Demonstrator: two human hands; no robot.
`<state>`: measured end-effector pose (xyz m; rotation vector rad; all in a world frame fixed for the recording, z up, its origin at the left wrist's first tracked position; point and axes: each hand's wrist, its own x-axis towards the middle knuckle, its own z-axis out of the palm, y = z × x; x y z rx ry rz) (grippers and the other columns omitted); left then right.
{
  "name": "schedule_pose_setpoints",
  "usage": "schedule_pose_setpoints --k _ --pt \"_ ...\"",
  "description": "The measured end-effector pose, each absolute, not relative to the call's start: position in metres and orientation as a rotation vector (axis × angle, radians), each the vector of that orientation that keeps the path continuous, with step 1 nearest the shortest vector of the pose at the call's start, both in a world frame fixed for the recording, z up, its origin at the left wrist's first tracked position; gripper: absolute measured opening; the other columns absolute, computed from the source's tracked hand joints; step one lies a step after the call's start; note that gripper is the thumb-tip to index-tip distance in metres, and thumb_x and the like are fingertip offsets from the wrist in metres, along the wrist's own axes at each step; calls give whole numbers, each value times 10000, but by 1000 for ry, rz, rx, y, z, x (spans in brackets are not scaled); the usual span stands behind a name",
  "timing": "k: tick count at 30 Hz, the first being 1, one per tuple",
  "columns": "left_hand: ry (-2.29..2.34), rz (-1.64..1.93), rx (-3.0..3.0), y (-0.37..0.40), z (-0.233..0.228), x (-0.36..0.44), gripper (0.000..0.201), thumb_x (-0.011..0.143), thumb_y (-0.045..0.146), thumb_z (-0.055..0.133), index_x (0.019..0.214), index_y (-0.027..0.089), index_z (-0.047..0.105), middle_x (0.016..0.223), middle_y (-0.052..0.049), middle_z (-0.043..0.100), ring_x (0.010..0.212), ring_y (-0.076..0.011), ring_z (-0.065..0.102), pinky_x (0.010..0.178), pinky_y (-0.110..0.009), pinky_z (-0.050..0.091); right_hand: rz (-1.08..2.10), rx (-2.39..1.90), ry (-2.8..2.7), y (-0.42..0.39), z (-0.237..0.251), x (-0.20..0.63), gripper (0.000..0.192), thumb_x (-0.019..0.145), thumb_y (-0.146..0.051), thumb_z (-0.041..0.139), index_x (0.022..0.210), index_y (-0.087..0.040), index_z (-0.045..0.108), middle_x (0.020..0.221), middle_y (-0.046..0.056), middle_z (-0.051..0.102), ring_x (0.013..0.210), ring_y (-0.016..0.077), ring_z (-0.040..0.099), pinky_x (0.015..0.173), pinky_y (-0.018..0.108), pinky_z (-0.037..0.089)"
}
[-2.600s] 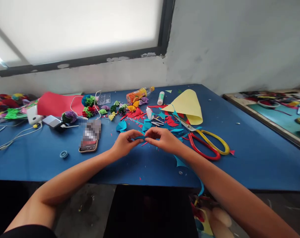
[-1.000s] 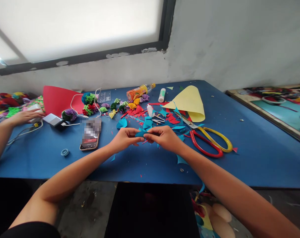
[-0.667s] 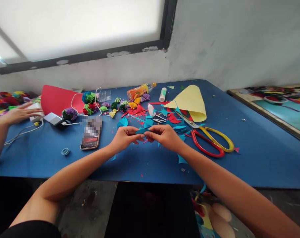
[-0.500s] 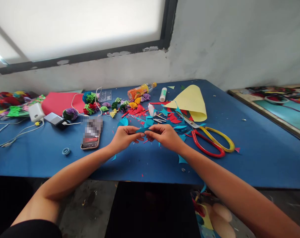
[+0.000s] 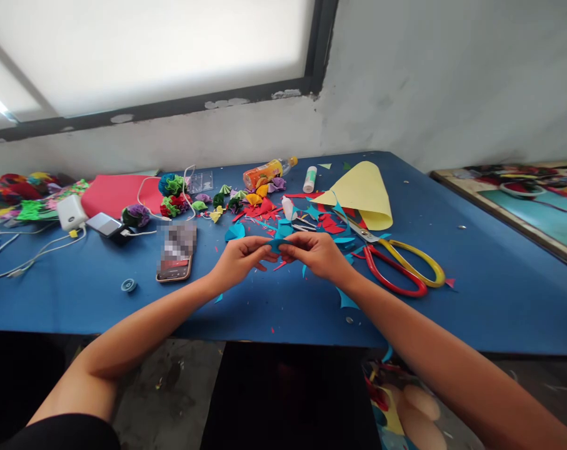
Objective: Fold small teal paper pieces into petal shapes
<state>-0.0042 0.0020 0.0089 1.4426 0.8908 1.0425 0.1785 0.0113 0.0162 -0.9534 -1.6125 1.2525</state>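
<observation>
Between my two hands, above the blue table (image 5: 283, 312), is a small piece of blue paper (image 5: 277, 244). My left hand (image 5: 239, 261) pinches its left end between thumb and fingers. The right end is pinched by my right hand (image 5: 318, 255). Blue and red paper scraps (image 5: 330, 224) lie scattered just beyond the hands, with a small white bottle (image 5: 288, 208) among them. To the right rest large scissors (image 5: 396, 262) with one red and one yellow handle, their blades partly over the scraps.
At the back lie an orange drink bottle (image 5: 264, 175), a glue stick (image 5: 310, 179) and a curled yellow sheet (image 5: 365, 194). Leftward are a phone (image 5: 175, 253), a power bank (image 5: 71, 212) with cables, red paper (image 5: 114, 194) and folded paper flowers (image 5: 173, 205). A wall stands behind.
The blue paper piece has turned between my fingers and shows more of its flat face. Both hands stay in nearly the same place, and the view has shifted slightly.
</observation>
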Motion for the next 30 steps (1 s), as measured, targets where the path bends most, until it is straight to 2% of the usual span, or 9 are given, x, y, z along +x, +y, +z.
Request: schedule_pose_setpoints --k 5,8,11,15,19,24,27,30 --pt "924 1070 1361 4 8 0 349 622 333 744 865 121 610 705 -21 674 643 -137 647 528 -216 543 1330 -939 -1596 12 15 177 308 652 -415 722 760 -141 634 667 10 638 602 135 607 628 289 528" --pt "940 1078 1357 5 7 1 336 624 287 739 876 129 581 677 -9 657 630 -128 639 544 -212 528 1376 -918 -1602 14 13 175 348 647 -384 727 867 -147 596 705 17 645 631 151 622 623 297 531" --pt "962 1058 1434 8 6 -2 306 658 237 708 898 141 544 630 14 625 576 -108 615 524 -193 489 1397 -904 -1631 14 8 174 404 653 -361 716 959 -161 544 738 20 642 677 171 634 641 320 537" --pt "1007 1024 1567 10 6 -6 270 719 197 643 924 167 469 598 54 570 495 -72 539 473 -166 424 1379 -908 -1687 14 3 173 336 720 -400 644 931 -162 537 723 15 616 683 167 621 649 330 541" --pt "1036 985 1737 8 9 -10 287 753 168 598 988 193 434 630 59 565 492 -62 495 478 -164 395 1293 -933 -1726 14 2 173 350 734 -440 637 932 -161 564 758 22 615 693 167 607 655 319 527" --pt "1062 848 1877 2 13 -10 374 747 165 614 1084 191 453 569 71 540 474 -71 488 474 -172 363 1148 -997 -1820 11 11 174 290 720 -436 639 788 -155 626 715 19 608 648 149 564 595 268 448" --pt "1037 890 1800 2 13 -8 361 750 166 607 1084 173 470 633 37 590 544 -90 549 496 -179 403 1162 -1054 -1825 11 17 176 283 704 -434 630 706 -154 588 622 -6 556 559 116 492 518 242 380" --pt "1052 961 1717 3 11 -6 252 762 202 601 1001 151 539 735 -14 642 641 -115 602 523 -191 445 1261 -1111 -1896 12 18 178 303 692 -440 617 640 -163 506 532 -42 462 480 88 403 458 224 312"
